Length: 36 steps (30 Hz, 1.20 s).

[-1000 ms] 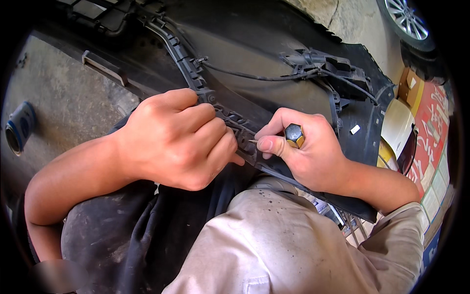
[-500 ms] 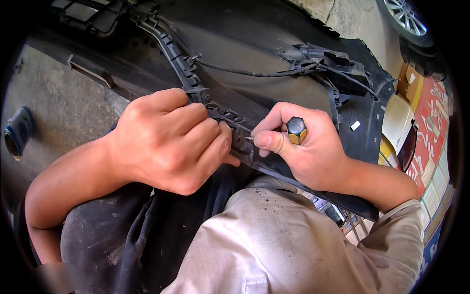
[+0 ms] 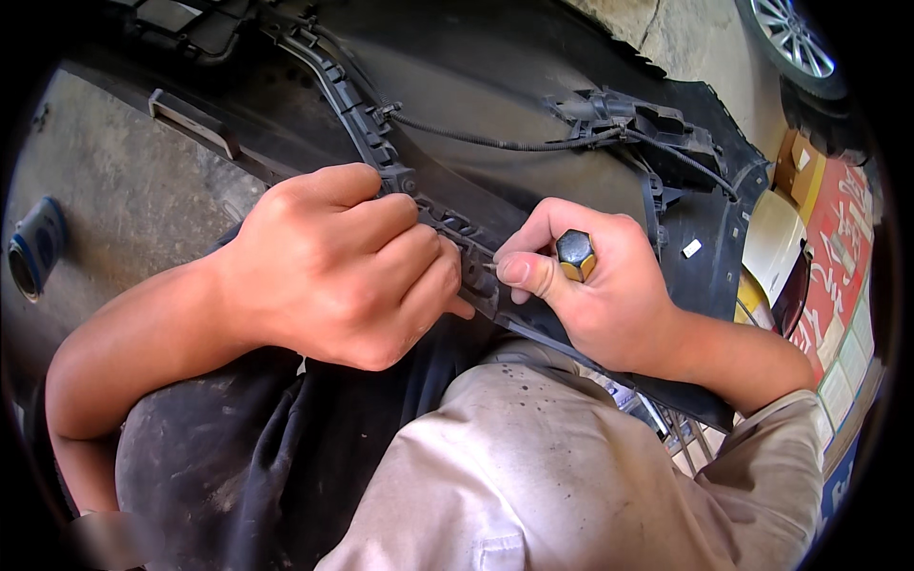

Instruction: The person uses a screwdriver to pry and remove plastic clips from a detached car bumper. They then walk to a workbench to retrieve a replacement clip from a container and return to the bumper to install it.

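Note:
My left hand (image 3: pixel 338 271) is closed over the edge of a black plastic bracket strip (image 3: pixel 457 224), which lies along a large black moulded car panel (image 3: pixel 486 57); its fingertips are hidden. My right hand (image 3: pixel 600 295) is closed round a tool with a yellow and black hexagonal handle (image 3: pixel 575 255). Its thumb and forefinger pinch near a short metal shaft at the strip, just right of my left hand; where the tip rests is too small to tell. A black corrugated cable (image 3: pixel 514 145) runs above both hands to a black bracket (image 3: pixel 657 128).
A dark canister (image 3: pixel 36 246) lies on the concrete at the left. At the right are a car wheel (image 3: pixel 790 38), cardboard (image 3: pixel 796 171), a white curved piece (image 3: pixel 773 243) and a red printed board (image 3: pixel 833 285). A small white piece (image 3: pixel 691 248) lies on the panel. My trousers fill the bottom.
Both hands stay in nearly the same place and grip, with only slight shifts; the right hand and tool handle sit a little higher than about a second ago.

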### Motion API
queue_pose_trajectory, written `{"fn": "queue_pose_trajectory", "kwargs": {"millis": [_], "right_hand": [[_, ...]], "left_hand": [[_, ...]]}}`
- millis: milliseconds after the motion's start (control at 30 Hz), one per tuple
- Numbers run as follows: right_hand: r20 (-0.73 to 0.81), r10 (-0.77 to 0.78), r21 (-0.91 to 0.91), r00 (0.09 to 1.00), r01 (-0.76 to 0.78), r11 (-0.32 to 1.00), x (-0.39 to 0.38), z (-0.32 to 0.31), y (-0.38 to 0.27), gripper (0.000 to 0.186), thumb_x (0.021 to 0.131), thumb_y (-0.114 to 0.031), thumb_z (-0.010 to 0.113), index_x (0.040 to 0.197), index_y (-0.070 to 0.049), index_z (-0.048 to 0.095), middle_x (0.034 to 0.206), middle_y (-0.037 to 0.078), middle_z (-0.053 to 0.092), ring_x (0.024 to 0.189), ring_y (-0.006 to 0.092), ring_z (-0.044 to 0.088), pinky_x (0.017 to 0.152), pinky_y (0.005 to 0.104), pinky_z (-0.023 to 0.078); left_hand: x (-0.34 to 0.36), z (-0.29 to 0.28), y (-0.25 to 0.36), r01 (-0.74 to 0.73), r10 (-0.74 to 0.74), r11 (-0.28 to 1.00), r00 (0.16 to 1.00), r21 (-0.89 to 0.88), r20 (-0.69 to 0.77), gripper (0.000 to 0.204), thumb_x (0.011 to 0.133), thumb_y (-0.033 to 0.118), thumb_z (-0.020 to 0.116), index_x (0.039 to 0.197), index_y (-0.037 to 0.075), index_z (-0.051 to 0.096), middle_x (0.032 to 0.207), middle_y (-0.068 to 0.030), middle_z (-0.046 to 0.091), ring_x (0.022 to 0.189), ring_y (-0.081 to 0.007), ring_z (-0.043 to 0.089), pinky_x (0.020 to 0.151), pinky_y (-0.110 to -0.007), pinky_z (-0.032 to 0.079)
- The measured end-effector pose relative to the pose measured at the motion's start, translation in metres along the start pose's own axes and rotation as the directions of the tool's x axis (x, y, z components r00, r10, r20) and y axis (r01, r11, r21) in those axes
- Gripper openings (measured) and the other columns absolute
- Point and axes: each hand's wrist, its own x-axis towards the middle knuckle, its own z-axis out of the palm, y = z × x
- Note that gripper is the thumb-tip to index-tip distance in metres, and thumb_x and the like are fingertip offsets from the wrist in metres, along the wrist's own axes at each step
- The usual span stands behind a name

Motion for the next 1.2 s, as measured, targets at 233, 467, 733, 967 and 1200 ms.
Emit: {"fn": "queue_pose_trajectory", "kwargs": {"millis": [233, 467, 733, 967, 1200], "right_hand": [[-0.015, -0.077, -0.186, 0.997, 0.073, 0.980, 0.001, 0.000, -0.003, 0.013, 0.091, -0.009, 0.075, 0.092, 0.000, 0.065, 0.075, 0.018, 0.069, 0.065, 0.0297, 0.068, 0.063, 0.0341, 0.052], [-0.001, -0.168, -0.304, 0.986, 0.159, 0.939, 0.000, -0.001, -0.002, 0.012, 0.096, -0.009, 0.071, 0.089, 0.001, 0.068, 0.072, 0.010, 0.069, 0.064, 0.0150, 0.065, 0.061, 0.0299, 0.050], [0.037, -0.181, -0.335, 0.983, 0.183, 0.924, 0.002, 0.001, -0.002, 0.014, 0.090, -0.006, 0.072, 0.088, 0.001, 0.060, 0.081, 0.022, 0.070, 0.075, 0.0420, 0.070, 0.063, 0.0426, 0.053], [-0.005, -0.152, -0.300, 0.988, 0.143, 0.943, 0.000, 0.000, 0.000, 0.010, 0.092, -0.008, 0.072, 0.091, 0.000, 0.066, 0.083, 0.019, 0.073, 0.074, 0.0362, 0.072, 0.064, 0.0390, 0.054], [-0.156, -0.148, -0.146, 0.977, 0.126, 0.981, -0.001, -0.012, -0.004, 0.020, 0.100, -0.021, 0.071, 0.093, -0.001, 0.069, 0.070, 0.004, 0.065, 0.065, 0.0062, 0.057, 0.060, 0.0256, 0.048]], "left_hand": [[-0.001, 0.003, 0.001, 0.028, -0.028, 0.999, 0.999, 0.015, -0.038, 0.034, 0.065, 0.025, 0.075, 0.060, 0.012, 0.044, 0.058, 0.0019, 0.035, 0.051, -0.0134, 0.043, 0.047, -0.029, 0.030], [0.000, 0.002, 0.000, 0.018, -0.017, 1.000, 1.000, 0.004, -0.021, 0.034, 0.065, 0.026, 0.075, 0.061, 0.012, 0.045, 0.059, 0.0017, 0.036, 0.052, -0.0138, 0.044, 0.048, -0.030, 0.032], [-0.002, 0.002, 0.000, 0.017, -0.017, 1.000, 1.000, 0.007, -0.012, 0.033, 0.067, 0.027, 0.075, 0.062, 0.012, 0.046, 0.060, 0.0016, 0.038, 0.054, -0.0138, 0.045, 0.049, -0.029, 0.034], [-0.001, 0.001, -0.001, 0.016, -0.015, 1.000, 1.000, -0.026, 0.021, 0.034, 0.069, 0.028, 0.075, 0.062, 0.012, 0.047, 0.060, 0.0012, 0.039, 0.054, -0.0147, 0.047, 0.050, -0.029, 0.037], [0.008, -0.015, 0.003, 0.151, -0.133, 0.971, 0.985, -0.184, 0.108, 0.037, 0.072, 0.030, 0.084, 0.073, 0.004, 0.057, 0.063, -0.0021, 0.047, 0.052, -0.0179, 0.048, 0.047, -0.032, 0.036]]}}
